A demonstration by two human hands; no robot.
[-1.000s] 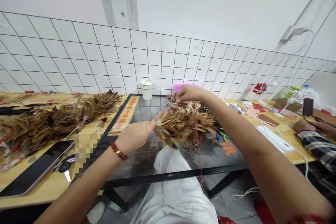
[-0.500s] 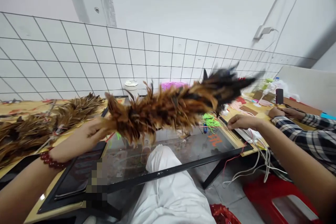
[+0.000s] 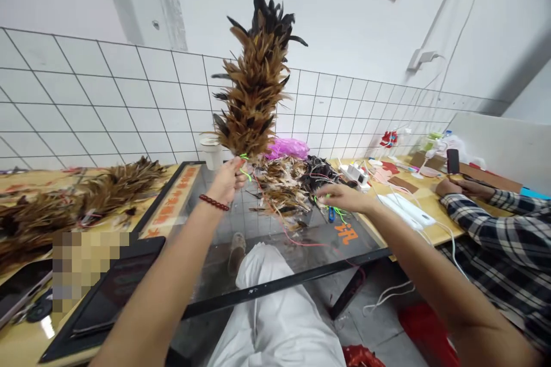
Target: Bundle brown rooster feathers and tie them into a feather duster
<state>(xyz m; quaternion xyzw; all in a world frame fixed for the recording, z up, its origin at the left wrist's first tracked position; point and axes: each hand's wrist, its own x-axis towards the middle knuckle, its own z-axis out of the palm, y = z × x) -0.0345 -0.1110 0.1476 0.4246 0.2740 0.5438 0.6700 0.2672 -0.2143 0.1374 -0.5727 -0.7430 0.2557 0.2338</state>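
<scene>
My left hand [image 3: 229, 182] is closed around the lower end of a feather duster [image 3: 255, 80], held upright with brown feathers below and black ones at the top. Bright green string [image 3: 245, 169] shows at that grip, and the handle is hidden by my fingers. To the right, my right hand [image 3: 342, 198] has its fingers stretched out over a bundle of green strings [image 3: 340, 215] on the glass-topped table [image 3: 275, 252]. Loose brown feathers [image 3: 288, 189] and black feathers [image 3: 321, 172] are piled between and behind my hands.
More feather dusters [image 3: 86, 198] lie at left, near a black tablet [image 3: 116, 281]. A white cup [image 3: 212, 152] and a pink plastic bag [image 3: 287, 148] stand at the back. White power strips [image 3: 407, 211] with cables are at right, beside another person's plaid sleeve [image 3: 491, 223]. A red string [image 3: 297, 241] crosses the glass.
The feather duster has swung from lying sideways to upright, my left hand moving right and up with it. My right hand has moved left to the green strings.
</scene>
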